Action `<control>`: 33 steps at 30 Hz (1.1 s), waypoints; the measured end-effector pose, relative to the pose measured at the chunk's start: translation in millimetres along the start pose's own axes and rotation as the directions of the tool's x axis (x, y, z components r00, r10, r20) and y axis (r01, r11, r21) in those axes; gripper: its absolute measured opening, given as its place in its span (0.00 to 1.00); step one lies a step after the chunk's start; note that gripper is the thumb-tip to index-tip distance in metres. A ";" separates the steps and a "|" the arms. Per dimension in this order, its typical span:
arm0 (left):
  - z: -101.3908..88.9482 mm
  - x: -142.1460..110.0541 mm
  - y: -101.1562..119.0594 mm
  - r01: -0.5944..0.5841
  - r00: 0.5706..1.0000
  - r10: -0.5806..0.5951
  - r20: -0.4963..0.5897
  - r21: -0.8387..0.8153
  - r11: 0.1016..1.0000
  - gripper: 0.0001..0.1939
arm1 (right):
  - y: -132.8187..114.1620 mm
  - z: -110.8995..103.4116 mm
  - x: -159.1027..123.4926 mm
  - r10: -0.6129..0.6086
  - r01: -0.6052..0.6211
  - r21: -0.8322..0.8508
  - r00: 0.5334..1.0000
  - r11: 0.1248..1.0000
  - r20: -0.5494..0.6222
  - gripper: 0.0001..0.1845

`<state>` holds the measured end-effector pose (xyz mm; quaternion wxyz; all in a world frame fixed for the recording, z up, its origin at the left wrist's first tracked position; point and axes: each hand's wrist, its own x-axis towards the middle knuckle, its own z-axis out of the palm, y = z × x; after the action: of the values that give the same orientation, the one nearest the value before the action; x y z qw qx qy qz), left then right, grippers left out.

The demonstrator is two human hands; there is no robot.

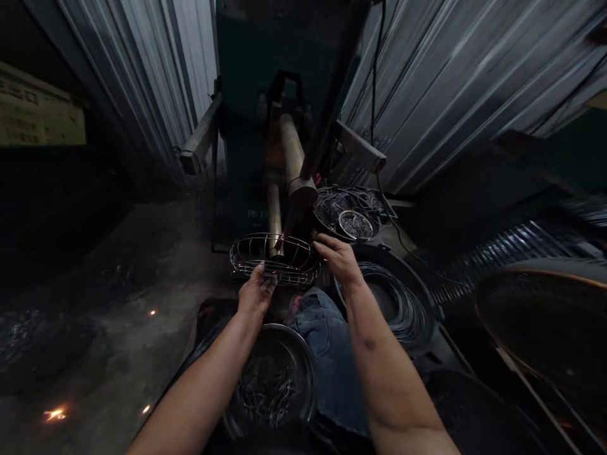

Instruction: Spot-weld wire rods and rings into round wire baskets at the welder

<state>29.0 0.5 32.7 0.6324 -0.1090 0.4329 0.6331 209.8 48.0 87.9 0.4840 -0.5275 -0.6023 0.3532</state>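
Corrugated metal panels (441,76) enclose the work area on the left and right. The concrete floor (133,360) extends across the lower left. A dark green machine (241,126) stands upright between the panels, facing the operator. A denim-covered leg (327,366) of the operator is positioned below the machine front. To its right, a black basin (386,297) contains a coil of wire (412,309). A metal bowl (272,344), located between the operator's forearms, contains short bent wire pieces (270,395). A wire basket (296,275), oblong in outline, is located at the machine front, beneath the upper cylinder (293,151). The lower rod (275,212) of the machine ends within the basket's outline in this view; whether the two are in contact cannot be determined. Two hands attend the basket. The left hand (256,292) is closed on the near side of the basket, thumb above and fingers below. The right hand (339,256) is at the basket's right end with fingers partly curled; whether it grips the wire cannot be determined. Behind the right hand, a small bowl (358,237) sits among loose wire loops (332,205). Glowing sparks (55,414) appear at the lower left.
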 end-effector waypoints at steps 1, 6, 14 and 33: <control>0.7 -1.8 0.5 0.001 1.000 -0.001 -0.004 0.011 1.000 0.05 | 2.9 -1.6 3.8 0.045 -0.050 0.075 0.997 0.996 0.062 0.19; -0.3 -6.1 5.6 -0.025 1.000 0.024 0.012 0.052 0.998 0.03 | 3.8 2.6 2.9 0.088 -0.106 0.223 0.992 0.969 0.091 0.15; -6.7 1.0 8.6 -0.017 0.999 0.008 0.038 0.232 0.972 0.10 | 4.3 3.1 -3.6 0.085 -0.095 0.201 0.995 0.975 0.057 0.16; -39.2 21.0 -1.2 -0.663 0.068 0.190 0.980 0.186 -0.725 0.31 | 26.1 -1.0 -19.8 0.245 -0.252 0.433 0.967 0.865 0.072 0.18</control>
<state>10.3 -11.8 -5.7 -0.0622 0.7784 0.5122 0.3577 218.0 33.6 59.7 0.5365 -0.4754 -0.4377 0.5428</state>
